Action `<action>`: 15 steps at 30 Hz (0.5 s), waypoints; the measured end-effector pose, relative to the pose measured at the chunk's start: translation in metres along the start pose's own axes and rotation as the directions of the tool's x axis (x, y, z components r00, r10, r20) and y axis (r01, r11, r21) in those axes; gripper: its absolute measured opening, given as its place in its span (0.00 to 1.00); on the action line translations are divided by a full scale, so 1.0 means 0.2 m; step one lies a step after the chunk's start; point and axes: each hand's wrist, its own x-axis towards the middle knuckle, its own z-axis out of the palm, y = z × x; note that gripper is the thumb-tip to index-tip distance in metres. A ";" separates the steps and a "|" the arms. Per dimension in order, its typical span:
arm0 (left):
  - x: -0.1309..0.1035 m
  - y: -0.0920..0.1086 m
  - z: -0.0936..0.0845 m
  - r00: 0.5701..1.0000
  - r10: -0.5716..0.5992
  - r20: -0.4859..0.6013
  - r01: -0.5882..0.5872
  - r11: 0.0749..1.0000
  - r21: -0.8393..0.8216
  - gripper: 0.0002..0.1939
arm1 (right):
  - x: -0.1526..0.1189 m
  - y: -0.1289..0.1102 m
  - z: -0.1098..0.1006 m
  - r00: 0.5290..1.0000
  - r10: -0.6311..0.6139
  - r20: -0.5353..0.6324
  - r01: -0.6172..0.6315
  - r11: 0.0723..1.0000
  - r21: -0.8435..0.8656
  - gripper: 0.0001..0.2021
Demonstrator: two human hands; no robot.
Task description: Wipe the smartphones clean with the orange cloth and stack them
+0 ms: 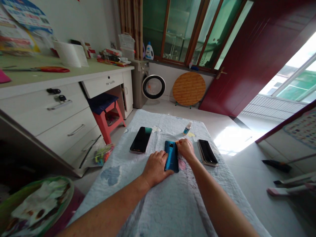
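A blue phone lies back side up on a cloth-covered table, its camera block near the far end. My left hand holds its left edge, thumb at the near end. At the phone's upper right corner, my right hand has its fingers pressed together on something small and orange that I cannot make out clearly. To the left lies a black-screened phone. Another dark phone rests on the right, on top of a light-coloured flat item. A small spray bottle stands beyond my right hand.
A desk with drawers runs along the left, a red stool beneath it. A waste basket is at the lower left. Beyond the table are a washing machine with its door ajar and a round wooden board.
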 end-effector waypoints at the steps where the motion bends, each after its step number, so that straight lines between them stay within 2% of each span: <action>1: 0.00 0.00 0.00 1.000 0.003 -0.002 -0.002 1.000 0.002 0.29 | -0.01 0.00 -0.01 1.000 -0.005 0.009 0.005 1.000 0.004 0.15; 11: 0.00 0.00 0.01 1.000 0.011 -0.014 -0.011 1.000 0.023 0.31 | -0.32 0.00 -0.11 0.990 -0.077 0.121 0.072 0.996 0.044 0.17; 15: 0.00 0.00 0.02 1.000 0.010 -0.020 -0.009 0.999 0.037 0.30 | -0.44 0.01 -0.12 0.987 -0.107 0.122 0.097 0.992 0.083 0.15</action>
